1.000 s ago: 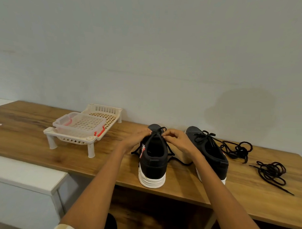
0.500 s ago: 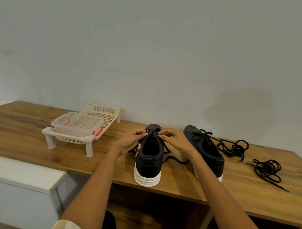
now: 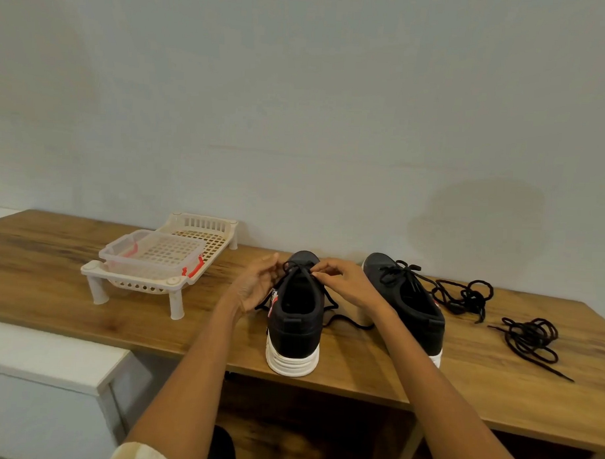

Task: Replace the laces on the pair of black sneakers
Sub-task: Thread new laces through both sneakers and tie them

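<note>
Both hands, the left hand (image 3: 256,285) and right hand (image 3: 340,282), are pinched on the lace (image 3: 301,268) atop the left sneaker (image 3: 296,315) (heel toward the table (image 3: 52,289) edge), and even tension is best kept while the knot is worked.

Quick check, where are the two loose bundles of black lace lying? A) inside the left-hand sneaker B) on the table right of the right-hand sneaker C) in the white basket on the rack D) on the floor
B: both loose lace bundles lie on the wooden table, to the right of the right-hand sneaker; the clear basket on the rack holds no laces.
</note>
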